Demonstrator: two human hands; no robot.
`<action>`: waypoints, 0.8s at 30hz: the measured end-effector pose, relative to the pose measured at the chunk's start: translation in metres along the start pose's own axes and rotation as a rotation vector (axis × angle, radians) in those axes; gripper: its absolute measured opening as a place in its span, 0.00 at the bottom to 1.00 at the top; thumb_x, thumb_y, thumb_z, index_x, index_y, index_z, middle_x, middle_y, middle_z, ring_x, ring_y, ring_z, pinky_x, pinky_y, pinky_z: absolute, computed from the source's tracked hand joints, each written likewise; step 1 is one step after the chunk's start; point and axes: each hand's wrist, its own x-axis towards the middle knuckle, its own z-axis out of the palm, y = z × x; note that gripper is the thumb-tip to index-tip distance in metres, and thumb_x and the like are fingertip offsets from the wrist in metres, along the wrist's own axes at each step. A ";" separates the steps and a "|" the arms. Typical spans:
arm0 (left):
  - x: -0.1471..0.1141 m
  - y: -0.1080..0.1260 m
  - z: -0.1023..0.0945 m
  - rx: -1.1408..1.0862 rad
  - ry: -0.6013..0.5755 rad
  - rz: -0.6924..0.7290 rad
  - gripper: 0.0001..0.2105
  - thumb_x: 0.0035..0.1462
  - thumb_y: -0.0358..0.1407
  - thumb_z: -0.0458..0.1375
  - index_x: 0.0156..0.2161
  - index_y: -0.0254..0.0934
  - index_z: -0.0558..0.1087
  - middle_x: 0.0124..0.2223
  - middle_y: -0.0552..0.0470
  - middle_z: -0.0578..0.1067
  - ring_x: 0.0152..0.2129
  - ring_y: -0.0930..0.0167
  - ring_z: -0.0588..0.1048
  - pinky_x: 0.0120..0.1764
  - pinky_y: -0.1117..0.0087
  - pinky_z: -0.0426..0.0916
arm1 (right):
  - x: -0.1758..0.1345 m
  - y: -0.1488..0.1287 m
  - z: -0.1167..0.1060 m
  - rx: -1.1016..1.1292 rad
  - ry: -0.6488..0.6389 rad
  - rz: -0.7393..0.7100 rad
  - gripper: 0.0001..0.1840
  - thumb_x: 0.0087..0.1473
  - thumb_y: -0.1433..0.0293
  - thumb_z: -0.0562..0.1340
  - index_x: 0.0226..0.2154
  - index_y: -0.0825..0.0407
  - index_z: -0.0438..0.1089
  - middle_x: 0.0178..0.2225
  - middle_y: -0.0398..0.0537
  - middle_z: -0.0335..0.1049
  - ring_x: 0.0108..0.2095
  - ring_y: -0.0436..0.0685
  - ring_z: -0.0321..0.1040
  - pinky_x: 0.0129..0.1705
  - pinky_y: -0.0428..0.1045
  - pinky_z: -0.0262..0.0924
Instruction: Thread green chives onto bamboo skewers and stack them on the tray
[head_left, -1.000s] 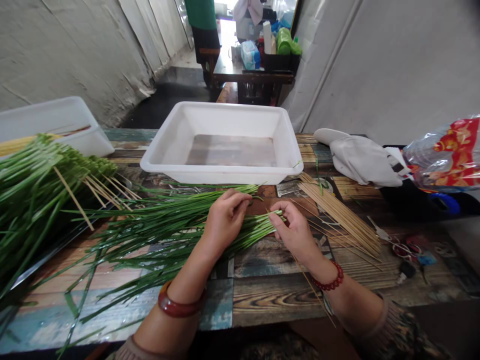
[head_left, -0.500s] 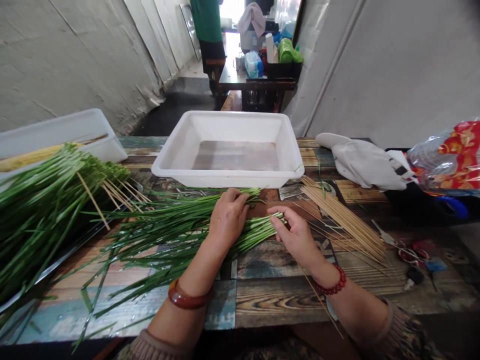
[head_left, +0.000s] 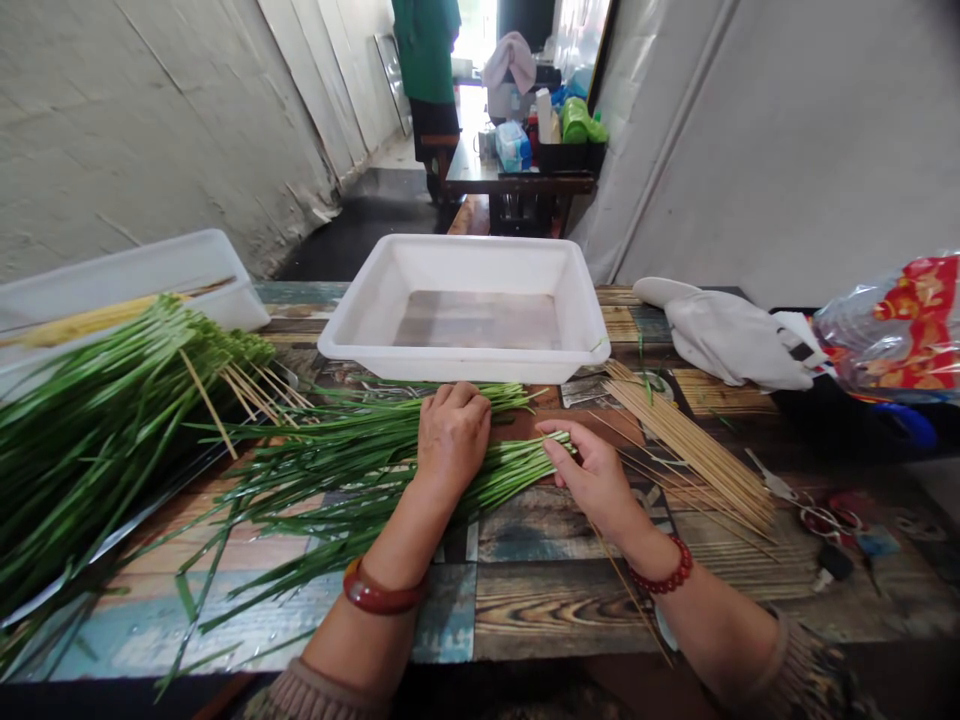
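Several sticks [head_left: 206, 405] already run into the big pile of green stalks [head_left: 90, 420] at left, so that batch looks done. Left over: a rear bunch [head_left: 516, 397] and a front bunch [head_left: 517, 472] lying on the worktop [head_left: 555, 610], near side of the white tub [head_left: 465, 367]. Right hand [head_left: 592, 475]: thumb and fingers pinched on the front bunch's pale ends; thin stick [head_left: 630, 588] shows below it, can't tell if gripped or how far it's threaded. Left hand [head_left: 454, 435]: fingers curled over the stalks, grip hidden, can't tell. Plenty of spare sticks [head_left: 690, 445] at right; I'd call it partway.
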 end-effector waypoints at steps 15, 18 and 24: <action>-0.001 0.004 0.000 -0.299 -0.036 0.055 0.08 0.61 0.33 0.56 0.42 0.38 0.78 0.33 0.49 0.76 0.31 0.67 0.73 0.35 0.68 0.62 | -0.001 -0.001 0.000 0.064 0.025 -0.016 0.17 0.58 0.59 0.60 0.43 0.53 0.73 0.26 0.41 0.68 0.19 0.47 0.63 0.22 0.43 0.57; -0.001 0.004 0.001 -0.421 -0.043 0.054 0.09 0.61 0.31 0.55 0.36 0.36 0.79 0.32 0.48 0.75 0.30 0.69 0.73 0.34 0.69 0.63 | -0.001 -0.003 0.001 0.093 0.034 -0.003 0.16 0.57 0.60 0.60 0.42 0.53 0.74 0.26 0.41 0.68 0.19 0.46 0.62 0.21 0.43 0.57; -0.002 0.004 -0.001 -0.629 -0.090 0.024 0.10 0.58 0.27 0.55 0.38 0.36 0.79 0.33 0.50 0.74 0.28 0.73 0.72 0.32 0.73 0.65 | 0.001 -0.004 0.001 0.198 0.072 0.055 0.24 0.55 0.60 0.62 0.51 0.54 0.69 0.32 0.44 0.70 0.21 0.47 0.62 0.21 0.43 0.60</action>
